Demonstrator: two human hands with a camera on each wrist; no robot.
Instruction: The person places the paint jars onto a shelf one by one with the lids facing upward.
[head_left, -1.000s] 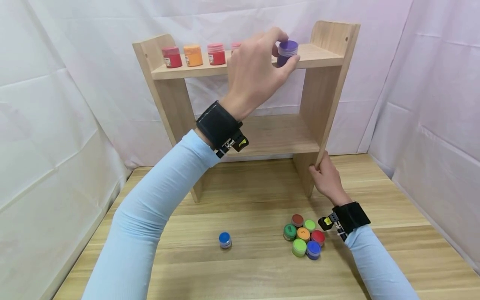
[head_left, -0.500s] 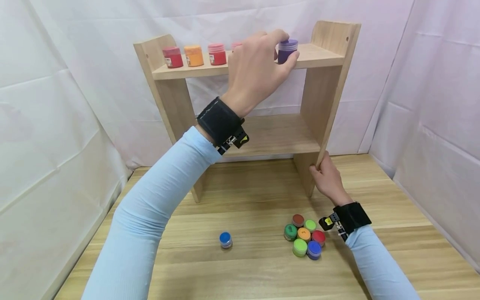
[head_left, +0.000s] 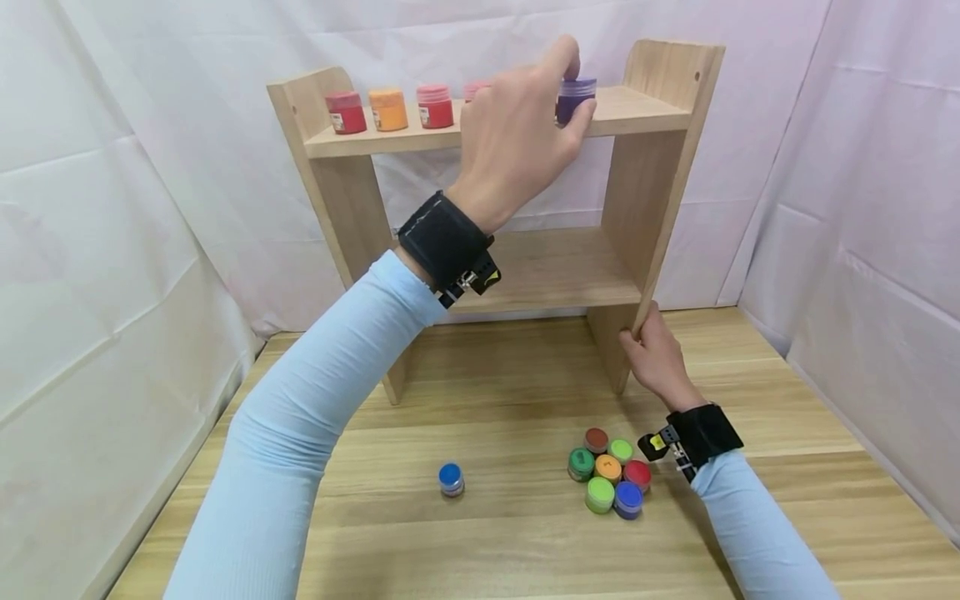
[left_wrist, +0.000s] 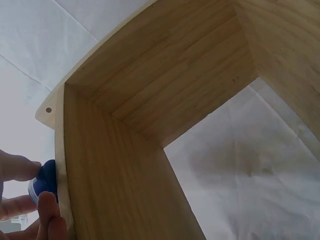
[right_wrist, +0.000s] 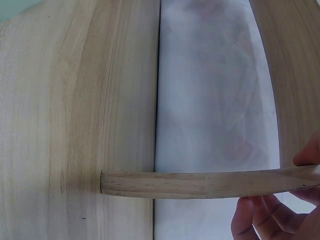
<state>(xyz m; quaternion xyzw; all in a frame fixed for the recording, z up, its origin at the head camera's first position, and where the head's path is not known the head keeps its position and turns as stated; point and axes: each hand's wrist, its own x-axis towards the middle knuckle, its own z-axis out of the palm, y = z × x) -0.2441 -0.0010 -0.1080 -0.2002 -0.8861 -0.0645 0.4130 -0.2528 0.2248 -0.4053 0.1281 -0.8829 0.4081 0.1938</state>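
A purple paint jar [head_left: 573, 100] stands upright at the front of the wooden rack's top board [head_left: 637, 108]. My left hand [head_left: 517, 137] is around it, thumb at its near side and index finger arched over the lid. Fingers lie on both sides of the jar [left_wrist: 46, 180] in the left wrist view, where it looks blue. Low on the rack's right side panel [head_left: 633, 250], my right hand [head_left: 656, 358] grips the front edge. The right wrist view shows thumb and fingers of that hand [right_wrist: 285, 210] on opposite faces of the panel [right_wrist: 210, 185].
Red [head_left: 346, 112], orange [head_left: 387, 110] and pinkish-red [head_left: 435, 107] jars line the top board, with another partly hidden behind my left hand. On the table [head_left: 360, 533] stand a lone blue jar [head_left: 451, 479] and a cluster of several colored jars, including an orange one [head_left: 607, 468].
The purple jar has gone from slightly tilted to upright on the board. My left index finger has lifted higher above its lid. The right hand keeps its grip on the panel.
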